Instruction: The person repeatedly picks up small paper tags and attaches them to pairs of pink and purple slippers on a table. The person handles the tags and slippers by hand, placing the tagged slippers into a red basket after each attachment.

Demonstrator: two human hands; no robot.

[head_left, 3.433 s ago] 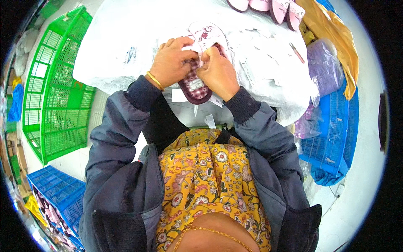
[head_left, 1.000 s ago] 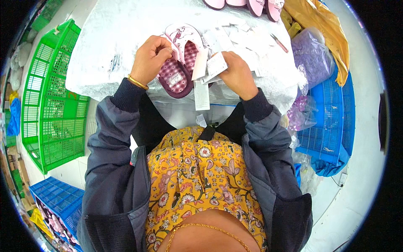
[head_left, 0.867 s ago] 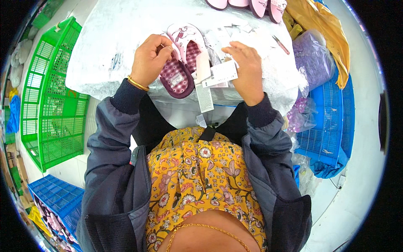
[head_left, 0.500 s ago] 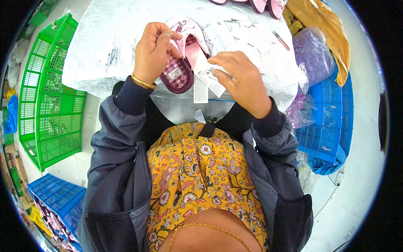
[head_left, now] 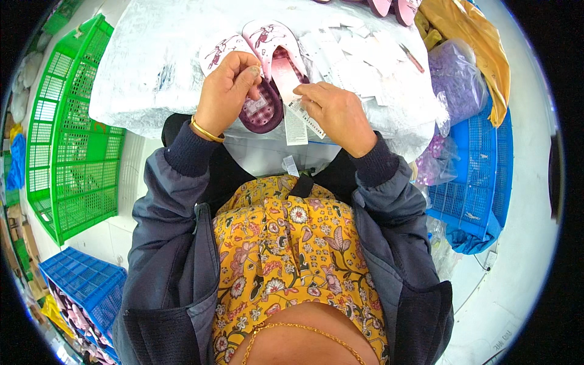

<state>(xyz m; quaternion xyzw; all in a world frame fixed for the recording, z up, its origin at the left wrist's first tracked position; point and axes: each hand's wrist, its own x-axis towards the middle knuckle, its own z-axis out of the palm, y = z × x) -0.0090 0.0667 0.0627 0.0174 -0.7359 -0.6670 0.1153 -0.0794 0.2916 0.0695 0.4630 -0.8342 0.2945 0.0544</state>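
Observation:
A pair of pink slippers with a printed drawing lies on the table in front of me: the left slipper (head_left: 218, 53) and the right slipper (head_left: 267, 38). A dark plaid insole (head_left: 263, 114) shows below my left hand (head_left: 230, 85). That hand is over the left slipper, thumb and fingertips pinched together; whatever is between them is too small to make out. My right hand (head_left: 338, 114) grips a white printed tag (head_left: 311, 121) beside the right slipper's opening. Another white label (head_left: 296, 130) hangs down past the table edge. A pale pink strip (head_left: 284, 80) lies at the right slipper's opening.
White paper cards (head_left: 365, 58) and a small pointed tool (head_left: 412, 58) lie to the right on the wrapped table (head_left: 155, 52). More pink slippers (head_left: 401, 9) sit at its far edge. Green crates (head_left: 73, 146) stand left, blue baskets (head_left: 465, 176) right, and a blue crate (head_left: 82, 277) lower left.
My left hand has come down slightly, and more of the left slipper shows. The right hand has shifted left toward the slippers with the tag still in its fingers.

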